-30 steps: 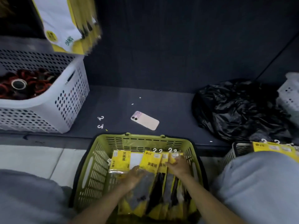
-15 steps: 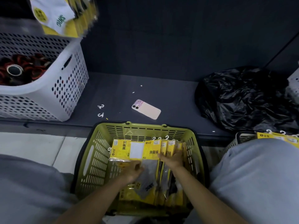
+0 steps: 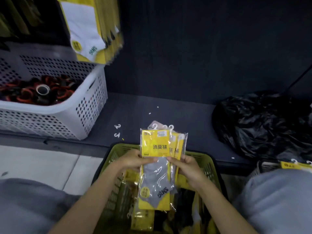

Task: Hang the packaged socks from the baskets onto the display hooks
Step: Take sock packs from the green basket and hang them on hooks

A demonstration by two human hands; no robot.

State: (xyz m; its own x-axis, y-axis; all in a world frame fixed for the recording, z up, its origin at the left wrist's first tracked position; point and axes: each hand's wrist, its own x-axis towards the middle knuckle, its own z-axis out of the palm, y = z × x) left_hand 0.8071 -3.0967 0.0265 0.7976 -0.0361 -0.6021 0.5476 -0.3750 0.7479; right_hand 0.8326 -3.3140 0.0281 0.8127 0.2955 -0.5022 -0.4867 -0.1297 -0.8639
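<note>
Both hands hold up a small stack of yellow sock packs (image 3: 156, 146) above the green basket (image 3: 209, 164). The front pack shows a grey sock and has white plastic hooks at its top. My left hand (image 3: 133, 160) grips the stack's left edge, and my right hand (image 3: 187, 168) grips its right edge. More yellow packs (image 3: 143, 218) lie in the basket below. At the top left, several packs with white socks (image 3: 89, 29) hang on display; their hooks are out of frame.
A white perforated basket (image 3: 67, 119) full of dark rolled items sits on the dark shelf (image 3: 185, 115) at left. A crumpled black plastic bag (image 3: 263, 124) lies at right. Loose white hooks (image 3: 117, 130) lie on the shelf. Another basket with yellow packs (image 3: 293, 165) peeks out at right, behind my knee.
Both hands have lifted a stack of sock packs up out of the green basket; the stack now covers the phone that lay on the shelf.
</note>
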